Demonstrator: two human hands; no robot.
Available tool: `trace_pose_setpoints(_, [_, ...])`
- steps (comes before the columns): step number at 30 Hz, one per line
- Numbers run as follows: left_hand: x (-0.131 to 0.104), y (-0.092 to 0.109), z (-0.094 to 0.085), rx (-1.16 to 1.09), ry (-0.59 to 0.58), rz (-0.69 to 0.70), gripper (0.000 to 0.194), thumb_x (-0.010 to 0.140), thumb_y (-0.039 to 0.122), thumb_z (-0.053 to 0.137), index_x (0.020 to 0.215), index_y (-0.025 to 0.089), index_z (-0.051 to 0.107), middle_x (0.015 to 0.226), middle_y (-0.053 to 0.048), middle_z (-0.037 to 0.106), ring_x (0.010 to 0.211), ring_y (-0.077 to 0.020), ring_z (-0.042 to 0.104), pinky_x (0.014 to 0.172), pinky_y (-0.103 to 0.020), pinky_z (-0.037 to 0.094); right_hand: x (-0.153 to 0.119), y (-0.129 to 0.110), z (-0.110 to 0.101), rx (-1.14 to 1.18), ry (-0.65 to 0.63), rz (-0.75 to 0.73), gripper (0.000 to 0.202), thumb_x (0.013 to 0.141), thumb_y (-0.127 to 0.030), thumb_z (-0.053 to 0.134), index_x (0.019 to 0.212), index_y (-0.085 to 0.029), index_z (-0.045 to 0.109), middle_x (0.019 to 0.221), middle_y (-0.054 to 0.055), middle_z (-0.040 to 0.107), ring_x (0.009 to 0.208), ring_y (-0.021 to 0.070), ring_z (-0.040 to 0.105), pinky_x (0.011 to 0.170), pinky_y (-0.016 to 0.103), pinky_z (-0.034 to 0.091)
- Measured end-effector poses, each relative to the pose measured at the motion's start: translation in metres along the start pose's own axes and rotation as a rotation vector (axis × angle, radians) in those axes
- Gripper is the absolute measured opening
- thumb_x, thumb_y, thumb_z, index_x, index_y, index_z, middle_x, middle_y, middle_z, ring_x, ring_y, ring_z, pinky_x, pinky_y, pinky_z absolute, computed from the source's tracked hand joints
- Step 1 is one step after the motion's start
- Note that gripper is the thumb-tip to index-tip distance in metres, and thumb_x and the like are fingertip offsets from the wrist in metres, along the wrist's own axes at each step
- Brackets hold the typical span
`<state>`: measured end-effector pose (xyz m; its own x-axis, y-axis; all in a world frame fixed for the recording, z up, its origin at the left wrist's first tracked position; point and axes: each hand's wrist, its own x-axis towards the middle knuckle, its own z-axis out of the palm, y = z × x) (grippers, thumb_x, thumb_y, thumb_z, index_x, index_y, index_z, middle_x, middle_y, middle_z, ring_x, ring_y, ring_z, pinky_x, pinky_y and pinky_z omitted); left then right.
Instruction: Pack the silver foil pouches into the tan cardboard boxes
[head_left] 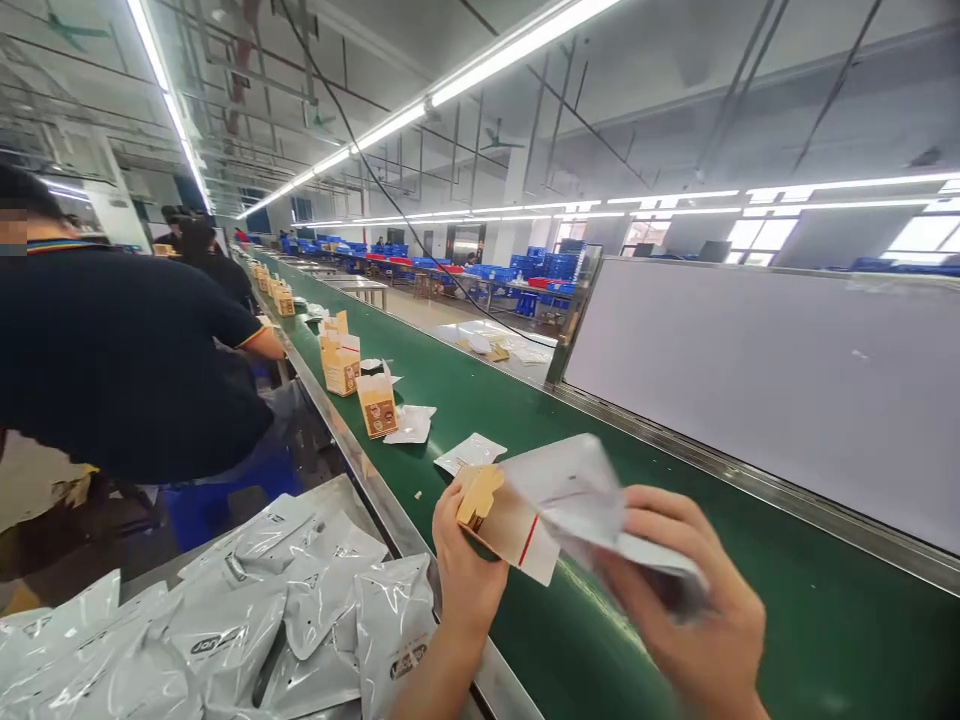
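Note:
My left hand [469, 570] is closed around a small cardboard box [506, 510], tilted over the belt with its flaps open and a red line across the long one. In my right hand [694, 590] is a silvery-white pouch [574, 495], blurred by motion, its near end between my fingers and thumb. The pouch's far end is at the open flap of the box; whether they touch I cannot tell. Just beyond the box a flat white packet [471, 453] lies on the green conveyor belt [810, 600].
Many silvery pouches [247, 620] are heaped on a surface at lower left. Open boxes [377, 405] and packets [411, 424] stand along the belt ahead. A metal rail [375, 490] edges it. A person in a dark shirt [120, 350] sits at left; a white panel [765, 390] borders the right.

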<state>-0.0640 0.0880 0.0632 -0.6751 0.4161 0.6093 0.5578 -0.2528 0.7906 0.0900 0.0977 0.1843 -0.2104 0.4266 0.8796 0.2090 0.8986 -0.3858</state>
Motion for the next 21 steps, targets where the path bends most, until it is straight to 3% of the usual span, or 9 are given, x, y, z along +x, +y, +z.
trace_pose_setpoints(2, [-0.016,0.000,-0.005,0.021,-0.032,-0.040,0.076,0.062,0.026,0.075,0.126,0.023,0.036,0.127,-0.012,0.049,0.118,-0.0289,0.050,0.098,-0.046,0.044,-0.003,-0.011,-0.003,-0.060,-0.196,-0.113,0.016,0.082,-0.014,0.062,0.095,-0.023,0.062,0.096,0.003,0.061,0.081,0.0117,0.061,0.067,0.018,0.051])
trace_pose_setpoints(4, [-0.026,-0.001,-0.009,0.056,-0.066,-0.103,0.076,0.061,0.028,0.076,0.126,0.022,0.036,0.127,-0.013,0.050,0.118,-0.0299,0.050,0.098,-0.047,0.044,-0.008,-0.013,-0.011,-0.115,-0.307,-0.165,0.016,0.083,-0.012,0.058,0.095,-0.022,0.063,0.093,0.003,0.063,0.079,0.0102,0.062,0.066,0.016,0.051])
trace_pose_setpoints(6, [-0.032,0.000,-0.012,0.074,-0.101,-0.185,0.073,0.063,0.030,0.074,0.125,0.022,0.036,0.125,-0.013,0.050,0.117,-0.0298,0.051,0.097,-0.047,0.044,-0.013,-0.011,-0.020,-0.140,-0.321,-0.165,0.016,0.083,-0.012,0.057,0.095,-0.022,0.063,0.093,0.003,0.064,0.080,0.0099,0.063,0.068,0.016,0.051])
trace_pose_setpoints(10, [-0.038,0.003,-0.016,0.094,-0.151,-0.312,0.072,0.066,0.035,0.072,0.126,0.023,0.035,0.122,-0.013,0.052,0.112,-0.0288,0.054,0.090,-0.045,0.049,-0.019,-0.007,-0.034,-0.162,-0.228,-0.054,0.015,0.083,-0.013,0.059,0.094,-0.023,0.062,0.094,0.002,0.063,0.081,0.0103,0.062,0.067,0.016,0.051])
trace_pose_setpoints(13, [-0.042,0.000,-0.013,0.128,-0.121,-0.096,0.073,0.064,0.032,0.074,0.125,0.021,0.036,0.121,-0.014,0.052,0.112,-0.0299,0.055,0.091,-0.047,0.050,-0.023,-0.005,-0.035,-0.214,-0.363,-0.050,0.016,0.084,-0.012,0.053,0.092,-0.022,0.063,0.093,0.003,0.064,0.079,0.0124,0.062,0.066,0.020,0.051])
trace_pose_setpoints(17, [-0.052,-0.005,-0.007,0.172,-0.130,0.343,0.060,0.072,0.014,0.063,0.125,0.019,0.037,0.120,-0.015,0.053,0.115,-0.0288,0.052,0.094,-0.051,0.047,-0.037,0.003,-0.016,-0.371,-0.818,0.035,0.030,0.074,-0.002,0.044,0.082,-0.021,0.065,0.082,0.003,0.066,0.069,0.0173,0.059,0.061,0.027,0.048])
trace_pose_setpoints(19, [-0.055,-0.004,-0.006,0.182,-0.161,0.428,0.058,0.073,0.009,0.058,0.127,0.017,0.037,0.118,-0.015,0.053,0.115,-0.0280,0.052,0.094,-0.051,0.047,-0.049,0.010,0.003,-0.412,-0.847,0.181,0.026,0.075,-0.006,0.050,0.089,-0.019,0.066,0.087,0.006,0.067,0.073,0.0203,0.061,0.066,0.030,0.049])
trace_pose_setpoints(21, [-0.056,-0.004,-0.006,0.191,-0.180,0.455,0.060,0.073,0.009,0.058,0.129,0.016,0.036,0.118,-0.016,0.053,0.114,-0.0283,0.052,0.093,-0.052,0.047,-0.060,0.018,0.020,-0.421,-0.772,0.312,0.025,0.080,-0.012,0.052,0.101,-0.016,0.064,0.098,0.011,0.066,0.083,0.0226,0.062,0.073,0.031,0.051])
